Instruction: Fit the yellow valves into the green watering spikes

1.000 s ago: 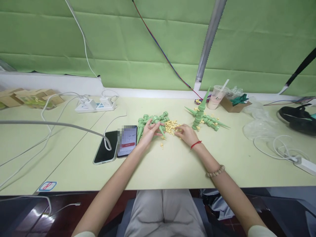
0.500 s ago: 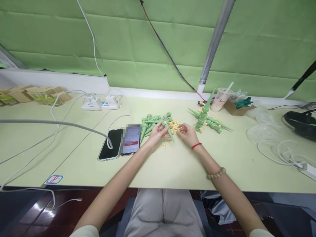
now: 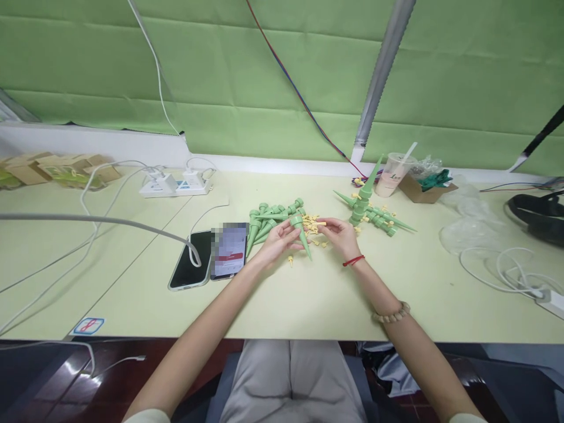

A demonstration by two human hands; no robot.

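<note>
My left hand [image 3: 277, 243] is closed round a green plant-watering spike [image 3: 303, 239], its pointed tip slanting down towards me. Pinched in the fingers of my right hand [image 3: 342, 237] is a small yellow valve piece [image 3: 322, 223], just right of the spike and apart from it. Behind my hands, more yellow valve pieces [image 3: 311, 220] lie in a loose heap. One yellow valve piece [image 3: 290, 261] lies alone in front of my left hand. A pile of green spikes [image 3: 259, 226] rests beyond that hand. Further right, several green spikes with yellow pieces on them [image 3: 362, 202] lie stacked crosswise.
Two phones, one dark [image 3: 192, 261] and one lit [image 3: 230, 252], lie left of my left hand. A power strip [image 3: 174, 187] with cables is behind them. At the back right stand a drink cup [image 3: 392, 176] and a cardboard box [image 3: 420, 192], near clear plastic bags [image 3: 467, 232].
My right hand has lifted slightly from the yellow heap, and a yellow valve piece now shows in its fingertips. My left hand keeps the spike in nearly the same place. The view has shifted slightly.
</note>
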